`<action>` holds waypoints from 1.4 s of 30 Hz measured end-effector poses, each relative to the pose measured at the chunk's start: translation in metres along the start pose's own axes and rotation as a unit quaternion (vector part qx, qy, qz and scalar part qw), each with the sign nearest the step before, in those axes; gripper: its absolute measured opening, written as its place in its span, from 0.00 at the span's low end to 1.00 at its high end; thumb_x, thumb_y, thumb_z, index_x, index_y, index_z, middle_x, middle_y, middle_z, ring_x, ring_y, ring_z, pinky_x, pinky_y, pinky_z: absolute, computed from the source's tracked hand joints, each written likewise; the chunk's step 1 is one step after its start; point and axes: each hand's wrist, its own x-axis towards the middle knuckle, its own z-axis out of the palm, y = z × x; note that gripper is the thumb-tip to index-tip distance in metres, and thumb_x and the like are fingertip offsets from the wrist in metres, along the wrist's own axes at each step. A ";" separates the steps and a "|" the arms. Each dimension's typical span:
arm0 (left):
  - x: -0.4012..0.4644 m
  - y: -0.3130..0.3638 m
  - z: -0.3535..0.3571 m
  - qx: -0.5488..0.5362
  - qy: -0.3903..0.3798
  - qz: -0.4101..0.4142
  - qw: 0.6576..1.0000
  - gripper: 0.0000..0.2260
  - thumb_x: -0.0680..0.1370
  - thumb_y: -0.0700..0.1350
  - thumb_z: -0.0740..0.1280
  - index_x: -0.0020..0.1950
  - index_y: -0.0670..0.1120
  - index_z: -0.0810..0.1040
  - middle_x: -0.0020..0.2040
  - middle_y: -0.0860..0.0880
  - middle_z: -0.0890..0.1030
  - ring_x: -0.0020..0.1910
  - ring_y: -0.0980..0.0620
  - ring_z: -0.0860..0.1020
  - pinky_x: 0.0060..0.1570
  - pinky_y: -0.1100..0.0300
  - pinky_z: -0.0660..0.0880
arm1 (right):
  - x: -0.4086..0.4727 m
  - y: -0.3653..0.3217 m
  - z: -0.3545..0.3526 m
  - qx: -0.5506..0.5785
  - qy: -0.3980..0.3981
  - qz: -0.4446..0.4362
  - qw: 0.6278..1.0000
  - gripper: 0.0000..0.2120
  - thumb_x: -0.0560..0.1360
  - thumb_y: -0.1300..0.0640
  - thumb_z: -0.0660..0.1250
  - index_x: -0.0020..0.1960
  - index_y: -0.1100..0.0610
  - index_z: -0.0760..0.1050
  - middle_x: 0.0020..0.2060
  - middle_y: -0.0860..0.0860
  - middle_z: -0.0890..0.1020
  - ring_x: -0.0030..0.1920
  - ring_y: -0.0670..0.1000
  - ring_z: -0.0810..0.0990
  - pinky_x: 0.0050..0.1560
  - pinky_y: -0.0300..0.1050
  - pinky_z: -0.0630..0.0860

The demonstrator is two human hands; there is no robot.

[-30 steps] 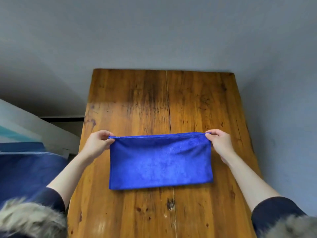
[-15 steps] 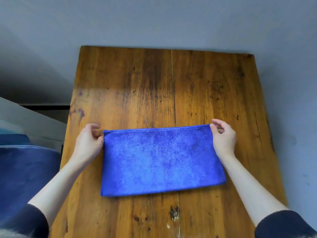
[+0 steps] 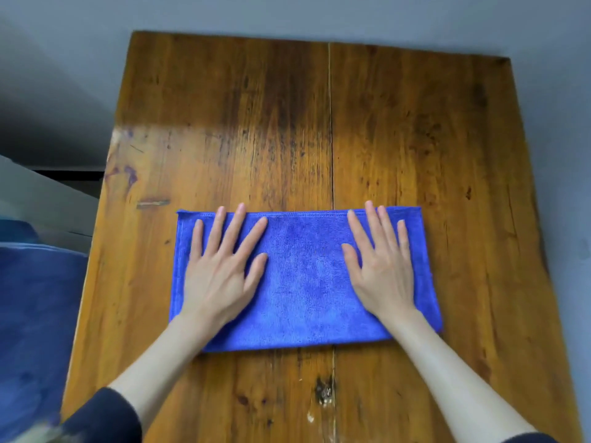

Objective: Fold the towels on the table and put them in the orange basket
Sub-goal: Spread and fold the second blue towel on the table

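The blue towel (image 3: 303, 279) is lying folded into a long rectangle across the middle of the wooden counter (image 3: 415, 139), nearer the near edge than the far one, its long sides running parallel to that near edge.

The left hand (image 3: 220, 270) is being pressed flat on the left half of the towel, fingers straight and spread, nothing gripped; the fingertips are reaching almost to the towel's far hem. This is judged to be a smoothing press, the layers being held flush so the fold sets.

The right hand (image 3: 380, 266) is being laid flat on the right half likewise, fingers extended and fairly close together, nothing held. With both halves weighted, the cloth is probably being kept from sliding on the counter.

The orange basket is not being shown in this view. No brand, label or legible writing is being seen on towel or counter.
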 end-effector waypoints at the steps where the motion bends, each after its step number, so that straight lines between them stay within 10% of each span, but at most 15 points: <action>1: -0.004 -0.009 0.000 0.006 -0.006 -0.009 1.000 0.25 0.79 0.57 0.50 0.75 0.52 0.61 0.76 0.46 0.60 0.75 0.42 0.58 0.72 0.41 0.52 | -0.001 0.009 -0.002 -0.004 -0.004 0.016 1.000 0.25 0.79 0.45 0.47 0.74 0.52 0.59 0.75 0.54 0.59 0.75 0.52 0.53 0.75 0.52 0.46; 8: -0.027 -0.028 -0.017 -0.096 0.021 -0.101 0.990 0.27 0.78 0.53 0.49 0.74 0.42 0.61 0.75 0.40 0.59 0.75 0.40 0.56 0.70 0.41 0.55 | -0.005 0.008 -0.018 -0.003 -0.028 0.042 0.999 0.27 0.79 0.45 0.47 0.75 0.54 0.54 0.76 0.56 0.53 0.76 0.55 0.48 0.75 0.57 0.43; 12: -0.045 -0.030 -0.022 -0.132 0.133 -0.213 0.959 0.14 0.78 0.44 0.61 0.59 0.36 0.74 0.55 0.35 0.75 0.55 0.34 0.71 0.55 0.45 0.66 | -0.035 -0.024 -0.016 -0.019 -0.021 -0.064 0.998 0.27 0.77 0.45 0.53 0.72 0.55 0.64 0.73 0.56 0.63 0.74 0.57 0.58 0.71 0.64 0.50; 20: -0.044 -0.028 -0.023 -0.172 0.048 -0.363 0.914 0.15 0.77 0.49 0.66 0.53 0.38 0.76 0.52 0.37 0.75 0.53 0.36 0.69 0.53 0.45 0.66 | -0.051 -0.051 0.005 -0.044 -0.055 -0.072 0.995 0.26 0.76 0.45 0.54 0.72 0.51 0.66 0.73 0.54 0.64 0.74 0.56 0.59 0.70 0.66 0.54; 34: -0.003 -0.063 -0.073 -0.343 -0.002 -0.338 0.876 0.08 0.78 0.47 0.64 0.52 0.44 0.72 0.38 0.52 0.75 0.43 0.48 0.72 0.39 0.57 0.63 | -0.046 -0.089 0.001 -0.054 -0.096 -0.037 0.993 0.28 0.75 0.42 0.52 0.72 0.54 0.66 0.72 0.55 0.64 0.73 0.58 0.61 0.68 0.67 0.52; 42: -0.006 -0.065 -0.121 -0.531 -0.146 -0.354 0.756 0.14 0.76 0.36 0.67 0.61 0.41 0.76 0.55 0.42 0.81 0.49 0.48 0.80 0.47 0.55 0.77 | -0.043 -0.086 -0.010 -0.014 -0.138 -0.040 0.990 0.28 0.78 0.42 0.52 0.75 0.50 0.55 0.76 0.52 0.54 0.75 0.56 0.47 0.72 0.64 0.44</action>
